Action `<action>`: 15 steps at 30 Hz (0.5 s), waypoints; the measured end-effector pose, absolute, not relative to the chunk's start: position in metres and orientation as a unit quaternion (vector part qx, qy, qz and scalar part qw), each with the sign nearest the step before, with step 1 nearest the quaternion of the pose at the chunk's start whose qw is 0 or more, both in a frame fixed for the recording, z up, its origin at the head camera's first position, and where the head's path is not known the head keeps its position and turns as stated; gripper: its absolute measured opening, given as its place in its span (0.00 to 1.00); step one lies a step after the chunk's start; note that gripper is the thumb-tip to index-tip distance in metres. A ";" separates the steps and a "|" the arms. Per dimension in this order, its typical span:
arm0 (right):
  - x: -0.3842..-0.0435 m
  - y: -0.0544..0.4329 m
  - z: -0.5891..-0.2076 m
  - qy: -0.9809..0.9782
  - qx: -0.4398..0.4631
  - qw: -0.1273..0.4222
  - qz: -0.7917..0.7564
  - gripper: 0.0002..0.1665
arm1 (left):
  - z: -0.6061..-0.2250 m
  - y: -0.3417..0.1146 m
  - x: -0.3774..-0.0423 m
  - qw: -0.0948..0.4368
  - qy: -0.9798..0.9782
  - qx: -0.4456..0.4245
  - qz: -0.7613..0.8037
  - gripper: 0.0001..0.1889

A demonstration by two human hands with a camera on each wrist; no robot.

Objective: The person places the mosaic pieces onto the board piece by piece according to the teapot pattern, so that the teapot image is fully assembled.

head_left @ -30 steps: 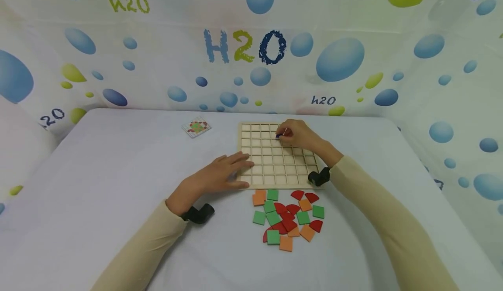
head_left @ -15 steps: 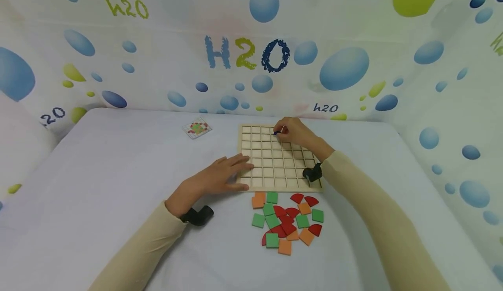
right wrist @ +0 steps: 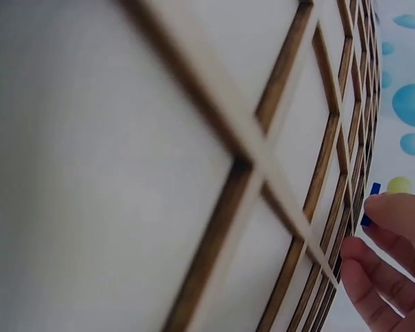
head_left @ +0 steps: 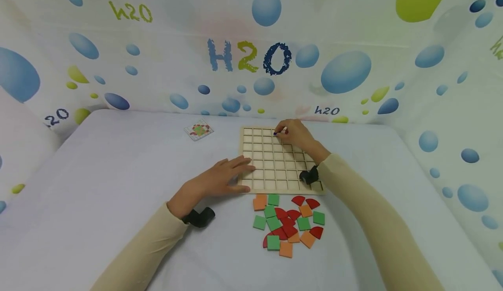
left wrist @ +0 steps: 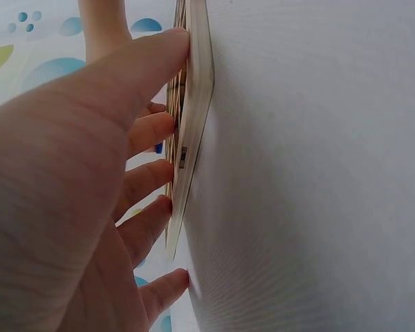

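Observation:
A pale wooden grid board (head_left: 269, 164) lies on the white table, its square cells framed by thin raised strips. Fingers spread, my left hand (head_left: 222, 177) rests along the board's left edge; in the left wrist view its thumb (left wrist: 149, 62) lies on the frame. Over the far rows is my right hand (head_left: 296, 135), pinching a small dark blue piece (right wrist: 371, 204) between thumb and fingertips. The piece is held on edge close over the board, mostly hidden by the fingers in the head view.
In front of the board, several loose flat pieces lie in a cluster: green squares (head_left: 304, 224), orange squares (head_left: 286, 250) and red quarter-circles (head_left: 298, 200), some overlapping. A small pattern card (head_left: 199, 130) lies at the back left. A printed curtain (head_left: 177, 55) hangs behind the table.
My right hand has shifted slightly left and toward the board's far edge with the blue piece. My left hand keeps its place. The head view has tilted a little.

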State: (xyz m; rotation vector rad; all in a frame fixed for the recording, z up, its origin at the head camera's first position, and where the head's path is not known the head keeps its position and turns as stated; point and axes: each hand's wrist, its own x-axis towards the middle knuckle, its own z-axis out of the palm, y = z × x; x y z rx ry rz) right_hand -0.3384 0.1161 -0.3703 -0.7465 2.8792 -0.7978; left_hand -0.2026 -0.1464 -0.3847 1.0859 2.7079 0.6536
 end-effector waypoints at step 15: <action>-0.328 0.113 -0.377 0.949 -0.211 0.027 -0.232 0.14 | -0.395 -0.149 -0.195 0.057 0.904 0.369 0.207 0.31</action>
